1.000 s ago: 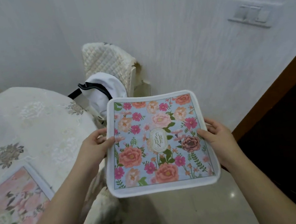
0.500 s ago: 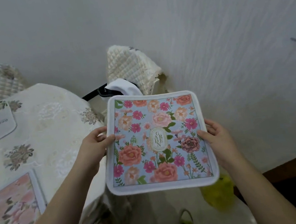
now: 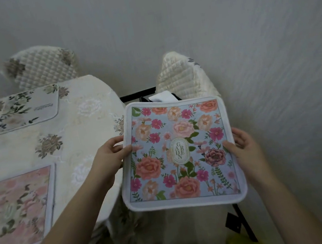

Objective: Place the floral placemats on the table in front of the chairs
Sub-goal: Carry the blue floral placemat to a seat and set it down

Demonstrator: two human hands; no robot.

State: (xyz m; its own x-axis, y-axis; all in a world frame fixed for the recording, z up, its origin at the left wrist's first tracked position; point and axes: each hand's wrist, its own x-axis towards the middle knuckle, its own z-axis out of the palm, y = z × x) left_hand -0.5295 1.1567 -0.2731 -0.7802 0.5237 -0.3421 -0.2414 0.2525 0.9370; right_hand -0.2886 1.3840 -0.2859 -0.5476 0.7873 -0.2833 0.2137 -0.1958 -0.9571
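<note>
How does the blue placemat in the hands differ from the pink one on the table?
The blue placemat is held off the table's edge by the left hand and right hand; the pink placemat lies flat on the table. Blue has bright flowers, pink pale ones. Both have white borders.

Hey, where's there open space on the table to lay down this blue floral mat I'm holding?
The blue placemat, held by the left hand and right hand, is off the table. Bare cloth runs along the near right edge, between the white placemat and the pink placemat, nearest the quilted chair. The near left corner is taken.
</note>
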